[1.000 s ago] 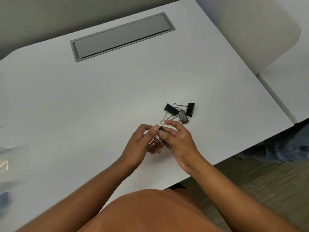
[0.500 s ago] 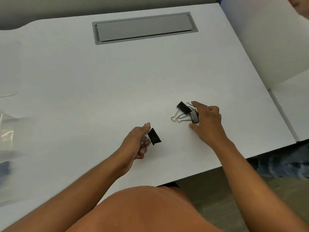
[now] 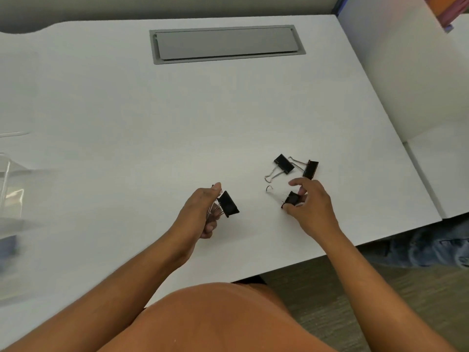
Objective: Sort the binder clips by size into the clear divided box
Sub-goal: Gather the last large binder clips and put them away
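My left hand (image 3: 200, 214) grips the wire handles of a large black binder clip (image 3: 228, 204), held just above the white table (image 3: 177, 123). To its right, my right hand (image 3: 309, 207) pinches a smaller black binder clip (image 3: 292, 198) by its body, wire loops pointing left. Two more black clips lie on the table just beyond my right hand: one (image 3: 284, 163) with handles toward me, the other (image 3: 310, 169) to its right. The clear divided box (image 3: 10, 189) shows only partly, blurred, at the far left edge.
A grey cable-tray lid (image 3: 225, 43) is set into the table's far middle. A white partition (image 3: 406, 72) and a second desk surface stand at the right. The table's front edge runs close to my body; floor and a blue-grey object (image 3: 426, 246) lie below right.
My right hand has drawn one clip out of the pile toward me and now pinches it. The left hand keeps its large clip. The camera view has shifted right.
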